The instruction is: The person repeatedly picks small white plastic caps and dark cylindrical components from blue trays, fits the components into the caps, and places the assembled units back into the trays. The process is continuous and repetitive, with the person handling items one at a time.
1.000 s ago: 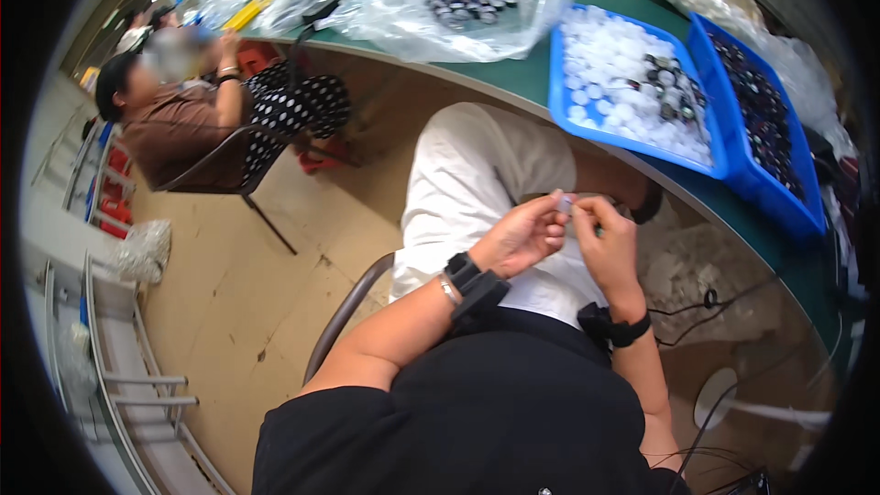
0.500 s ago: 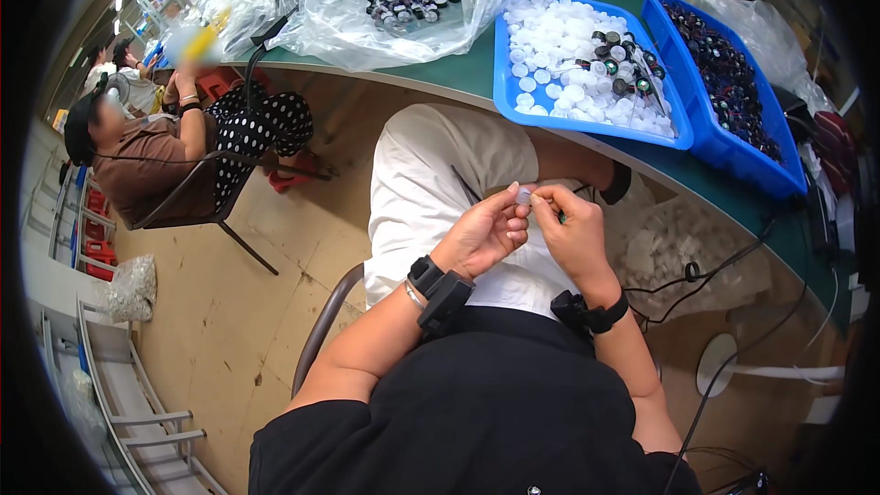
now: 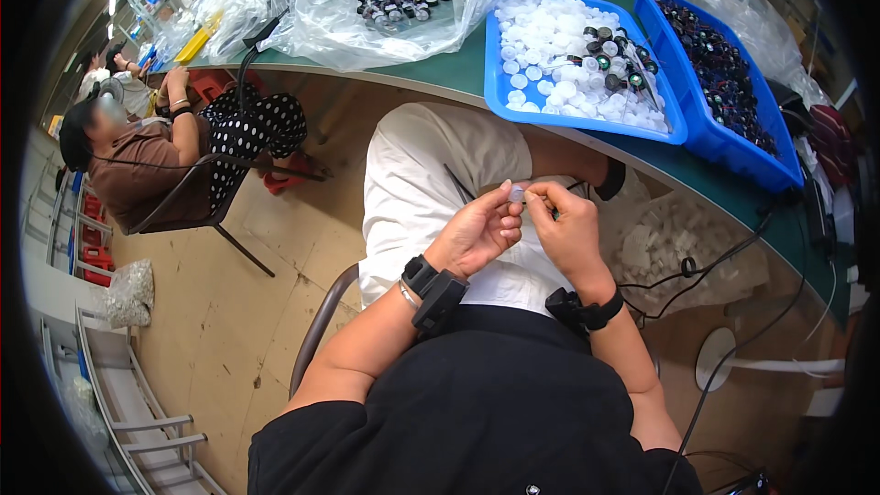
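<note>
Over my lap, my left hand (image 3: 477,235) pinches a small round translucent white cap (image 3: 516,193) between thumb and fingertips. My right hand (image 3: 570,227) meets it from the other side, its thumb and forefinger closed at the cap's edge. A tiny dark bit shows under the right fingers, too small to name. Beyond the hands, a shallow blue tray (image 3: 587,133) on the table holds many similar white caps (image 3: 532,29), with small round black parts (image 3: 602,48) among them at its right side.
A deeper blue bin (image 3: 747,160) of dark wired parts stands right of the tray. A clear plastic bag (image 3: 339,46) with black-and-white pieces lies at the table's far left. Black cables (image 3: 687,289) hang at the right. A seated co-worker (image 3: 137,151) is at the left.
The view has shifted slightly, moving the scene a little left in the picture. Both hands keep nearly the same hold on the cap.
</note>
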